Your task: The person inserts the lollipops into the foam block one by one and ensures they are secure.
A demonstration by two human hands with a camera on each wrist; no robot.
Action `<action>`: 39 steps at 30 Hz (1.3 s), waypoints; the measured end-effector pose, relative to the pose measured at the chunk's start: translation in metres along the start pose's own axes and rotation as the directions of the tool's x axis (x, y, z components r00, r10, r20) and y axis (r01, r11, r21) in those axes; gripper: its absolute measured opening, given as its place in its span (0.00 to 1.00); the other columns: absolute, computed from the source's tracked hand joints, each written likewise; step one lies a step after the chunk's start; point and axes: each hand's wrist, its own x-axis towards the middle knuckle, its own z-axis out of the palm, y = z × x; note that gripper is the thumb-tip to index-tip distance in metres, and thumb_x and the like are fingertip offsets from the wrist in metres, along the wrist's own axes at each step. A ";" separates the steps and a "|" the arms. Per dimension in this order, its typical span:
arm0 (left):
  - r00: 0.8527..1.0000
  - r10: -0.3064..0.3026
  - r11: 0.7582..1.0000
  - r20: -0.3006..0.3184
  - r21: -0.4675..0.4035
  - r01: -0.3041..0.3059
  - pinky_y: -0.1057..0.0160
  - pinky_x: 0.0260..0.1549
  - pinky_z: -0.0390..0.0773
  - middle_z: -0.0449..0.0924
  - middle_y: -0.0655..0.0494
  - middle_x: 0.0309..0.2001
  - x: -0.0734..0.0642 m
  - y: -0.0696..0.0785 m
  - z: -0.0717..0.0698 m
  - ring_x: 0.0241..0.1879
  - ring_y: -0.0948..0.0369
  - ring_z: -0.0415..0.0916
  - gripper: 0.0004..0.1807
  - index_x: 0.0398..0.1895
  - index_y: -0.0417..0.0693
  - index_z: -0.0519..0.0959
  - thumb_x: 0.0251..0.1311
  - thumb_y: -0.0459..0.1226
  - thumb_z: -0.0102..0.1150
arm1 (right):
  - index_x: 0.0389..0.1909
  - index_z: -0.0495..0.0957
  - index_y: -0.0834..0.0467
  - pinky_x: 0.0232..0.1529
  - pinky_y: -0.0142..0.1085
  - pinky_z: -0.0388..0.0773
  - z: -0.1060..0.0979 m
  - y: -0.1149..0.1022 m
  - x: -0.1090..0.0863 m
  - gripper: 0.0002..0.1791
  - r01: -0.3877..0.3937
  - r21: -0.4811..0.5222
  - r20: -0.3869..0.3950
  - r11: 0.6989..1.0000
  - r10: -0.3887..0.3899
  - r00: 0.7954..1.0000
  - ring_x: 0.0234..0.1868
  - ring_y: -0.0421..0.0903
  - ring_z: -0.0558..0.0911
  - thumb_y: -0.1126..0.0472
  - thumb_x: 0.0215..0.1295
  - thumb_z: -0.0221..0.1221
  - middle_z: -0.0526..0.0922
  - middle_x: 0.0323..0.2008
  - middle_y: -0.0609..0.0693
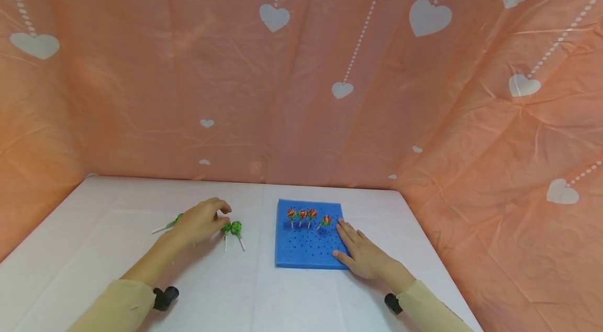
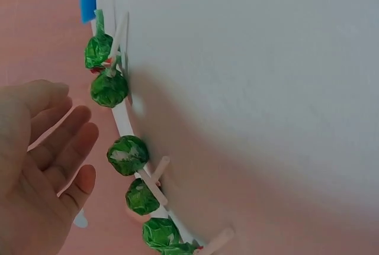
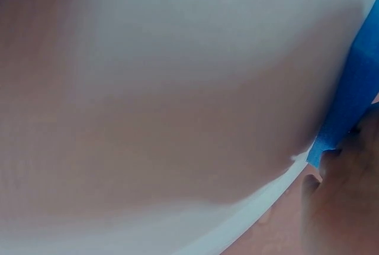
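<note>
Left of the blue foam board [image 1: 289,256], green lollipops [image 1: 236,228] lie near the left hand [image 1: 200,222], which partly hides them; its loosely bent fingers hold nothing. Four red-and-green lollipops [image 1: 313,213] stand in the board. On its right edge rests the right hand [image 1: 366,256], fingers straight, gripping nothing, cropped in its wrist view.

A hand could pass along the table [image 1: 260,235] between the green lollipops [image 1: 236,228] and the blue board [image 1: 293,257]. Red lollipops [image 1: 303,213] obstruct the board's far half, the right hand [image 1: 364,254] its right edge. Room under the left hand [image 1: 200,221] is hard to judge.
</note>
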 end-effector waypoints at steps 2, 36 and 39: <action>1.000 -0.011 1.000 0.025 0.011 0.011 0.57 0.34 0.81 0.86 0.50 0.46 -0.001 -0.001 -0.001 0.38 0.58 0.80 0.11 0.49 0.42 0.85 0.65 0.34 0.65 | 0.82 0.48 0.64 0.79 0.59 0.50 0.000 0.000 0.000 0.46 0.004 -0.001 -0.003 1.000 -0.004 1.000 0.82 0.60 0.49 0.35 0.80 0.44 0.45 0.83 0.59; 0.998 -0.016 1.000 0.055 -0.003 0.016 0.61 0.29 0.78 0.85 0.58 0.35 -0.004 0.002 -0.004 0.33 0.62 0.79 0.06 0.43 0.45 0.87 0.64 0.33 0.67 | 0.82 0.49 0.66 0.78 0.59 0.52 -0.001 -0.002 -0.001 0.45 0.012 -0.012 -0.017 1.000 -0.013 1.000 0.82 0.60 0.51 0.36 0.81 0.44 0.46 0.83 0.60; 0.998 -0.017 0.997 0.054 -0.069 0.021 0.63 0.28 0.79 0.85 0.56 0.37 -0.004 0.001 -0.004 0.34 0.62 0.81 0.07 0.45 0.41 0.86 0.65 0.31 0.66 | 0.82 0.50 0.65 0.78 0.59 0.52 -0.001 -0.002 -0.001 0.45 0.007 -0.014 -0.019 1.000 -0.008 1.000 0.82 0.60 0.51 0.36 0.81 0.44 0.47 0.83 0.60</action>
